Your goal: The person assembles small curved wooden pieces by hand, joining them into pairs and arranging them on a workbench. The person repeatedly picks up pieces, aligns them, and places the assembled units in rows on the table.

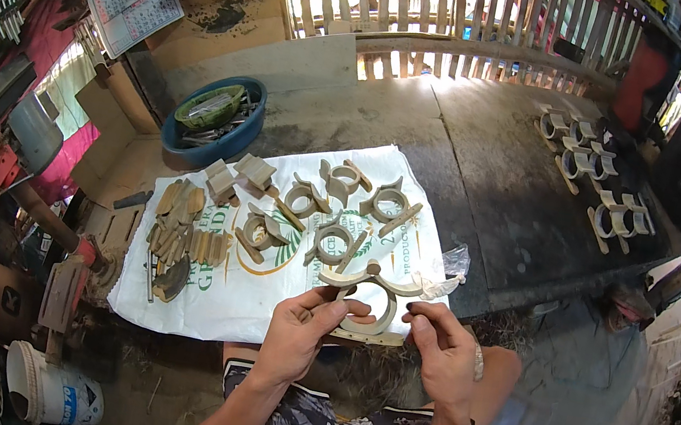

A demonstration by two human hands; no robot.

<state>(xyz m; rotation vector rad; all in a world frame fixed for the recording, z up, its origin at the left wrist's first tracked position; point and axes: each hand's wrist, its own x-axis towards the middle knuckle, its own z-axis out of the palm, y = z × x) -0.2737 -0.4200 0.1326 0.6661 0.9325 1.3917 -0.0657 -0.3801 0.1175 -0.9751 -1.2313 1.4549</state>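
A pale ring-shaped bamboo piece [389, 312], with a curved strip across its top and a flat strip under it, stands at the near edge of a white printed sack [248, 324]. My left hand [307, 325] grips its left side, thumb and fingers closed on the rim. Just off its right side is my right hand [442, 349], thumb and fingertips pinched together; whatever sits between them is too small to make out. Beyond my hands, several similar ring pieces [335, 243] lie on the sack. Cut bamboo strips [211, 249] are heaped at its left.
A blue basin [252, 120] holding a green bowl and metal tools stands behind the sack. More ring pieces [577, 163] sit in rows on the dark table at the far right. A crumpled clear plastic bag [455, 260] lies by the sack's right edge. A white bucket [36, 387] is at lower left.
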